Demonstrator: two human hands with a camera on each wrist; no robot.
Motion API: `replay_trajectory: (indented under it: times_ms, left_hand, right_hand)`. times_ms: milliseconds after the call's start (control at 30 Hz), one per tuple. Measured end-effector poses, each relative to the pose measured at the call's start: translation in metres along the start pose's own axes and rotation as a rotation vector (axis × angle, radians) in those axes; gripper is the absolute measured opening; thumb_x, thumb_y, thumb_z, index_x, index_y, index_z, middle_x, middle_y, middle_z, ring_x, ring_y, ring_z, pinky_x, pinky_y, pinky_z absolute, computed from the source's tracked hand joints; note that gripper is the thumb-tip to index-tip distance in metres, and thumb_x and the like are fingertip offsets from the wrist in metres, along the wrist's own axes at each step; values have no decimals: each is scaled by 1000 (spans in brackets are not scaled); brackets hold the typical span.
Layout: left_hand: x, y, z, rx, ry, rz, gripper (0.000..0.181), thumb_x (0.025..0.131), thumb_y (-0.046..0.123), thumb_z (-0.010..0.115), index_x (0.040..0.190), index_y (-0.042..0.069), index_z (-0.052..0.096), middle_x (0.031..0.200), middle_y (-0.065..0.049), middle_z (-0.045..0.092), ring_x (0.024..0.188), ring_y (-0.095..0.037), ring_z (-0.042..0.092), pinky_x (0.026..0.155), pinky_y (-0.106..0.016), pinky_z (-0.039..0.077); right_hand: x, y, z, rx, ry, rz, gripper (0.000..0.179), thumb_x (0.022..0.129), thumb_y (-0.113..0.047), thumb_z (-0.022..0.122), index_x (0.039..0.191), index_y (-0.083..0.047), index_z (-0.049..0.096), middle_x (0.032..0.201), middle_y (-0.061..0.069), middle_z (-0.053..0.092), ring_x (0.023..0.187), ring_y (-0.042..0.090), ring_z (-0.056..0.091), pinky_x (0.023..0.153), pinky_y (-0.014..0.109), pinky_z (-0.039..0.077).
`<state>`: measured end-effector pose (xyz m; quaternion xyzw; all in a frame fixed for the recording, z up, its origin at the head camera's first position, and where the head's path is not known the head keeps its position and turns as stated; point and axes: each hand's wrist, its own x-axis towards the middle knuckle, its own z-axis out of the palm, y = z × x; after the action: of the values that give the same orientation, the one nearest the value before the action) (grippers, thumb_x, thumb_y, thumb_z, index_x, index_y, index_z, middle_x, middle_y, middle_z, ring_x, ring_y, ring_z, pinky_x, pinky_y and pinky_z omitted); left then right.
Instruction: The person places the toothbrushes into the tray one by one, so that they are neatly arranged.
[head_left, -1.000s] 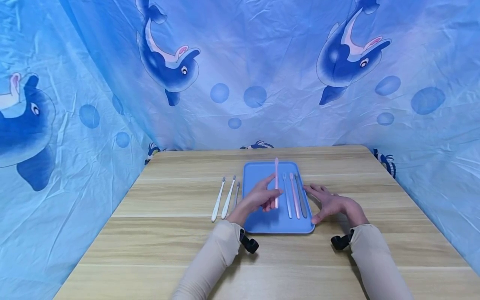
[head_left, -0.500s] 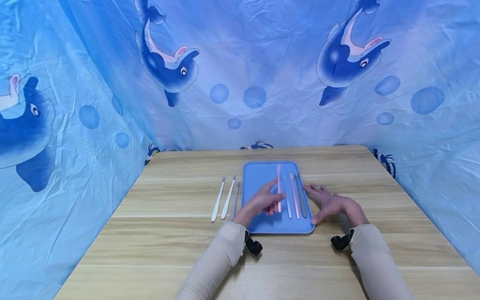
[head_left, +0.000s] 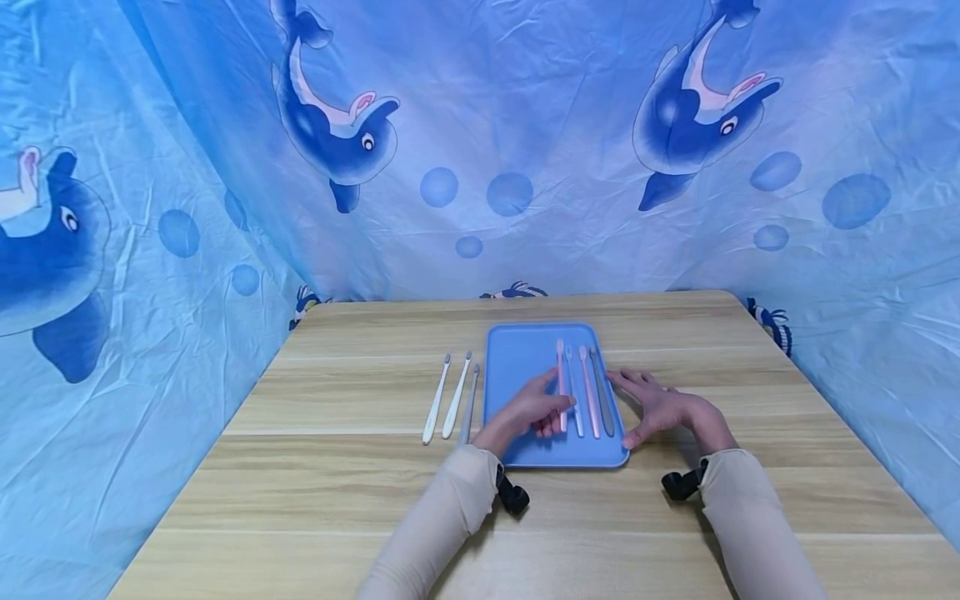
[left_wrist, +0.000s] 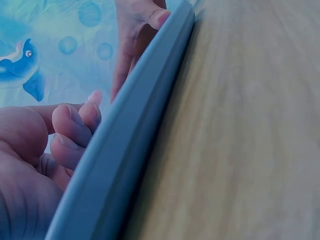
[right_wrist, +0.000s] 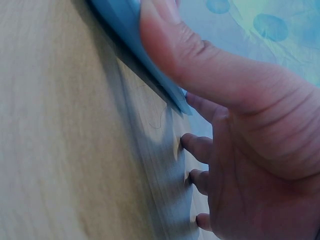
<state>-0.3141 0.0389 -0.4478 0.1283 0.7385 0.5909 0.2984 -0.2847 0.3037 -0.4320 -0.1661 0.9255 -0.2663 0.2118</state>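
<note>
My left hand (head_left: pixel 536 408) reaches over the blue tray (head_left: pixel 517 346) and pinches a pink toothbrush (head_left: pixel 560 358) between thumb and index finger. That toothbrush stands leftmost in a row, beside a pale blue toothbrush (head_left: pixel 574 396), another pink toothbrush (head_left: pixel 589 392) and a grey toothbrush (head_left: pixel 602 396). In the left wrist view the tray's wall hides the held toothbrush, and the other fingers curl inward. At the tray's right edge rests my right hand (head_left: pixel 663 410), fingers spread; in the right wrist view its thumb (right_wrist: pixel 175 50) touches the tray's rim.
Left of the tray, two white toothbrushes, an outer one (head_left: pixel 437 398) and an inner one (head_left: pixel 457 396), lie on the wooden table (head_left: pixel 337 467) with a grey toothbrush (head_left: pixel 470 404), partly behind my left wrist. A blue dolphin-print curtain (head_left: pixel 480 125) surrounds the table.
My left hand has moved right and toward me, bringing the pink toothbrush down close alongside the pale blue one. The right hand and the tray have stayed in place.
</note>
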Motion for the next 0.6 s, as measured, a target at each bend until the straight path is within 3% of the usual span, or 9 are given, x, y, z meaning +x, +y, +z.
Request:
replay_trajectory:
  times_ms: [600]
  left_hand:
    - [4, -3, 4, 36, 58, -42, 82, 97, 20, 63, 162, 13, 14, 49, 1, 55, 36, -7, 46, 34, -20, 37]
  right_hand:
    - [-1, -1, 1, -1, -4, 6, 129, 67, -59, 85, 162, -13, 10, 165, 30, 1, 148, 60, -6, 107, 86, 3]
